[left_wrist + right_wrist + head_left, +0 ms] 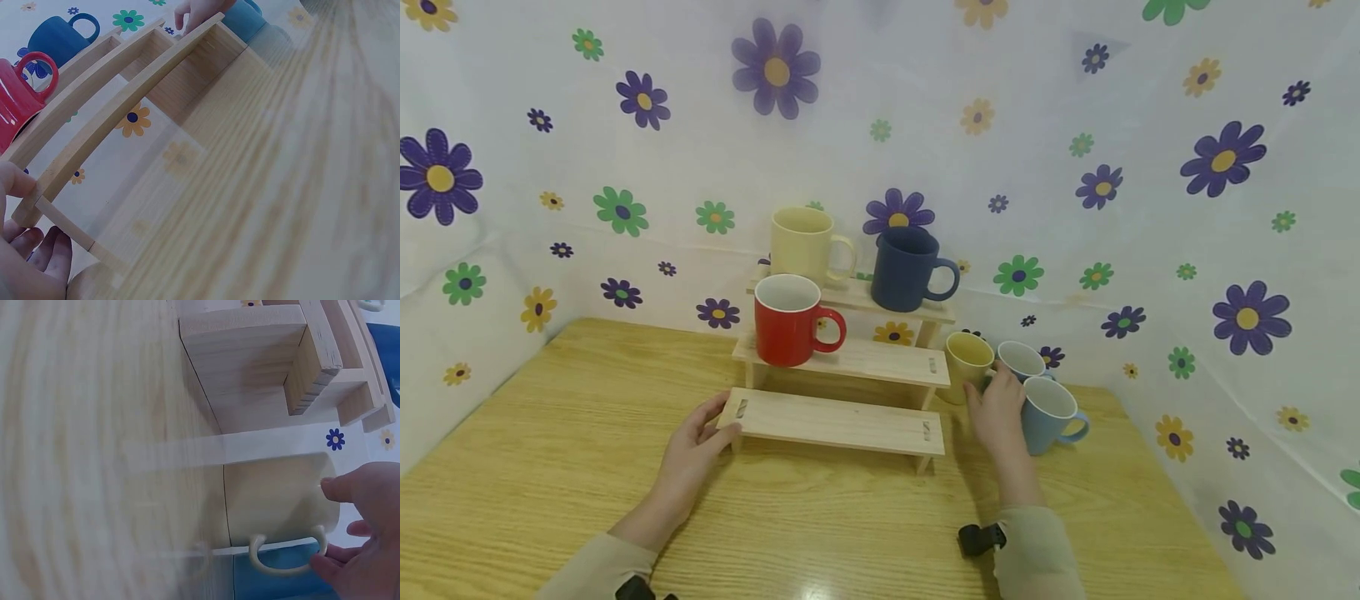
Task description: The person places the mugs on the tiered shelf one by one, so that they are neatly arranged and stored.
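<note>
A three-step wooden rack [842, 421] stands on the table. My left hand [695, 450] pinches the left end of its lowest step, thumb on top and fingers underneath. To the right of the rack, my right hand [1002, 410] holds a yellow mug [958, 385]. In the right wrist view the thumb is at the rim of this mug [278, 497] and other fingers are by its handle. A red mug [786, 325] sits on the middle step. The top step bears a cream mug [799, 246] and a dark blue mug [901, 271].
Close to my right hand stand a light blue mug [1047, 421] and, behind it, another bluish mug [1021, 358], partly hidden. The wood-grain table [820, 533] runs back to a white flowered cloth [880, 158], which also rises at both sides.
</note>
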`<action>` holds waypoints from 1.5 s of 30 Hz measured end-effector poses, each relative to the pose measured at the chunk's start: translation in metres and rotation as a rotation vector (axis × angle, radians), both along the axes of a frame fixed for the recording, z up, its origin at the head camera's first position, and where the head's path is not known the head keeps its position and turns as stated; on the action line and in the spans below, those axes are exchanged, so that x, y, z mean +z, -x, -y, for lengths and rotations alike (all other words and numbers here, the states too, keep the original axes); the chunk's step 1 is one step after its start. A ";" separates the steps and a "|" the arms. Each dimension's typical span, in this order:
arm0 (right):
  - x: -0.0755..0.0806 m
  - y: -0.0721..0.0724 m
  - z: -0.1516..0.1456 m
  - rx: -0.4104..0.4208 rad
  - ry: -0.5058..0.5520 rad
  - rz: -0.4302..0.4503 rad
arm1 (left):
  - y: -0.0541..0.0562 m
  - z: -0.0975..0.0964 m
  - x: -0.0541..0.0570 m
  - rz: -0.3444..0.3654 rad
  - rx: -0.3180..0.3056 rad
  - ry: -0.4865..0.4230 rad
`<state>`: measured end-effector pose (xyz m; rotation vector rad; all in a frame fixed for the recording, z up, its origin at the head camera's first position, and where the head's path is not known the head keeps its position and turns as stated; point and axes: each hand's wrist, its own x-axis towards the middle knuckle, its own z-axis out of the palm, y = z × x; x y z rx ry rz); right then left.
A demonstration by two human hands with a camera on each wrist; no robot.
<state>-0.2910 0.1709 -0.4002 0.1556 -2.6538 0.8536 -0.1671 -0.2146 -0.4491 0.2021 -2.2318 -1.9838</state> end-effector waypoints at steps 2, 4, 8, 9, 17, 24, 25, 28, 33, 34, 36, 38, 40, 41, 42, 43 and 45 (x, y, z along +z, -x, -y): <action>0.001 -0.001 0.001 -0.028 0.024 -0.006 | 0.000 0.000 0.000 0.003 -0.001 -0.001; 0.002 -0.001 0.001 -0.045 0.048 0.000 | 0.000 0.000 -0.001 0.004 -0.002 -0.002; 0.002 -0.002 0.001 -0.056 0.067 0.031 | 0.000 0.000 -0.001 0.003 -0.006 -0.004; 0.002 -0.002 0.001 -0.058 0.070 0.039 | 0.000 0.001 -0.001 0.002 -0.007 -0.004; 0.000 -0.002 0.004 -0.037 0.167 0.119 | 0.000 0.001 -0.001 0.003 0.001 0.000; -0.011 -0.001 0.006 -0.073 0.283 0.120 | -0.001 0.000 0.001 -0.007 -0.011 -0.003; -0.012 -0.001 0.006 -0.082 0.297 0.111 | -0.001 0.000 0.001 -0.008 -0.012 -0.003; -0.017 0.000 0.007 -0.106 0.362 0.087 | -0.002 0.000 0.001 -0.009 -0.012 0.000; -0.021 0.000 0.009 -0.165 0.457 0.033 | -0.001 0.001 0.000 -0.013 -0.010 0.004; -0.021 0.000 0.009 -0.176 0.466 0.026 | 0.000 0.001 0.000 -0.012 -0.011 0.004; -0.023 0.002 0.009 -0.181 0.507 0.021 | 0.000 0.001 0.000 -0.014 -0.011 0.002; -0.025 0.004 0.007 -0.179 0.558 0.025 | 0.000 0.002 -0.001 -0.012 -0.010 0.000; -0.027 0.005 0.006 -0.185 0.615 0.017 | 0.000 0.002 -0.001 -0.008 -0.010 0.001; -0.027 0.006 0.006 -0.192 0.634 0.008 | 0.000 0.002 -0.001 -0.006 -0.009 0.002; -0.026 0.006 0.006 -0.203 0.643 -0.001 | 0.000 0.002 -0.001 -0.003 -0.008 0.004; -0.026 0.006 0.006 -0.216 0.644 -0.013 | 0.000 0.002 -0.001 0.001 -0.007 0.004; -0.023 0.006 0.006 -0.239 0.632 -0.034 | 0.000 0.002 -0.001 0.004 -0.005 0.005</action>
